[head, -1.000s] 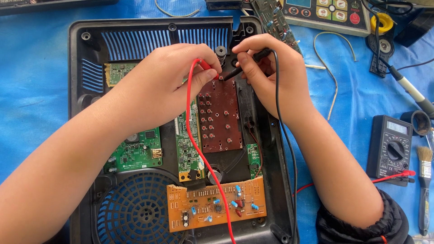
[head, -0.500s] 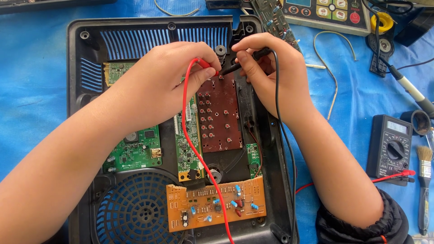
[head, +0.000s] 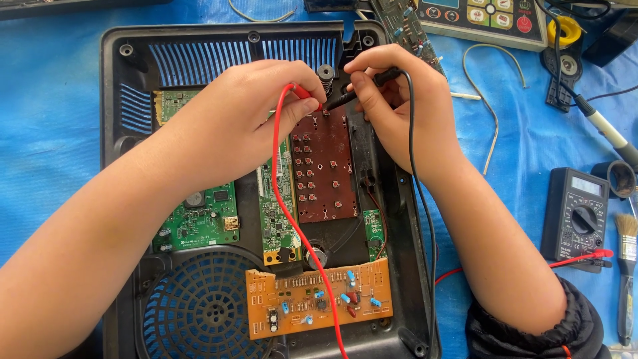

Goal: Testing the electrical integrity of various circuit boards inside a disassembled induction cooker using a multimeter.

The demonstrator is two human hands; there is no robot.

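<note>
An opened black plastic device casing (head: 113,126) lies on a blue sheet with several circuit boards inside. My left hand (head: 239,123) pinches a red test probe (head: 302,93), its tip at the top edge of a brown keypad board (head: 325,166). My right hand (head: 399,106) grips a black test probe (head: 345,98), whose tip meets the same top edge close to the red one. A red lead (head: 299,233) runs down over the boards; a black lead (head: 419,199) trails along my right forearm.
A green board (head: 206,219), a narrow green board (head: 276,213) and an orange board (head: 319,299) sit in the casing above a round fan grille (head: 199,306). A black multimeter (head: 575,213), a brush (head: 626,266), a soldering iron (head: 598,119) and a control panel (head: 485,20) lie at the right.
Both hands hold the probes at the keypad board's top edge as before; only slight shifts of the probe tips and the red lead.
</note>
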